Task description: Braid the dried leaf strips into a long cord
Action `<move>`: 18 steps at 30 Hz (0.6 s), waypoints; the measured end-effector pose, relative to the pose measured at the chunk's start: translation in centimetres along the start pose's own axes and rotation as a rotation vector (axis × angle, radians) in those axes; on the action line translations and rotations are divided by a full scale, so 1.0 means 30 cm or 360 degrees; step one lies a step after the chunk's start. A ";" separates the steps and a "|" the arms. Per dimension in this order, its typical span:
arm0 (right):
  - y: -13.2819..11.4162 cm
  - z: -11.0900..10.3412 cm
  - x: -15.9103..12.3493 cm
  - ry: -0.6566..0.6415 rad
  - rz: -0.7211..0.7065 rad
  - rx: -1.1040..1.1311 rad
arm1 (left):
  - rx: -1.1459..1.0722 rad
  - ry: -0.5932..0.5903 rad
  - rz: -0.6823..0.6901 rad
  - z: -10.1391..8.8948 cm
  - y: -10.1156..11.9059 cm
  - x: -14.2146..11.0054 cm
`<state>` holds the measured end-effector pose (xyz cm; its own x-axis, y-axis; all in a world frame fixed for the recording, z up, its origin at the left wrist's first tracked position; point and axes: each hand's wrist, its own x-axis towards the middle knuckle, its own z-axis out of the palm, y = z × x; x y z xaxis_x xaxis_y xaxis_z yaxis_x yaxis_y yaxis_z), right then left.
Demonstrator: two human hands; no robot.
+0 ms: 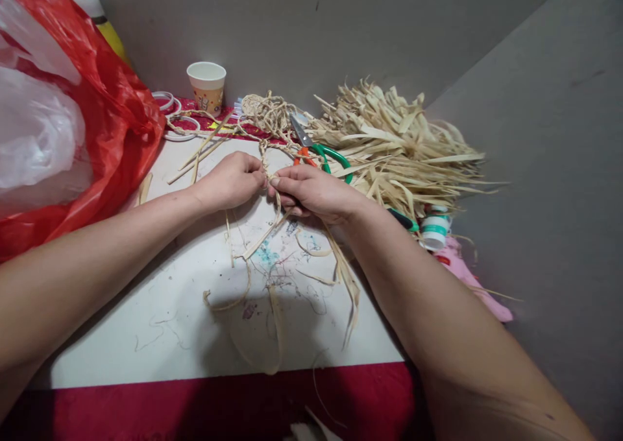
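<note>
A thin braided cord (264, 157) of pale dry plant fibre runs up from between my hands toward a coil of similar cord (267, 111) at the back. My left hand (232, 180) pinches the braid from the left. My right hand (311, 191) pinches it from the right, its fingertips touching or nearly touching the left ones. Loose strands (277, 215) hang below the pinch, and a longer frayed strip (344, 279) trails beneath my right hand. Behind the right hand lie scissors (300, 133) with orange and green handles, blade pointing up and left.
A large bundle of dry leaf strips (394, 143) lies at the back right. A paper cup (207, 87) stands at the back, beside white rings (182, 128). Red and clear plastic bags (126, 113) bulge at left. Fibre scraps litter the white board (121, 337); a small white jar (435, 230) sits at right.
</note>
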<state>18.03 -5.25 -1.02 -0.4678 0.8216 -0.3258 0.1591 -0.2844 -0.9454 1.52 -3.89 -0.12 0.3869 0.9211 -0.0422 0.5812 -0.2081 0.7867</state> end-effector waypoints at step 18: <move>-0.005 0.011 -0.002 0.0339 -0.0339 -0.0882 | -0.0453 -0.0150 -0.0326 0.003 -0.002 0.000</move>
<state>17.74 -5.43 -0.87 -0.3644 0.9287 -0.0693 0.5348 0.1478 -0.8319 1.56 -3.92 -0.21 0.3549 0.8972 -0.2628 0.4362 0.0897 0.8954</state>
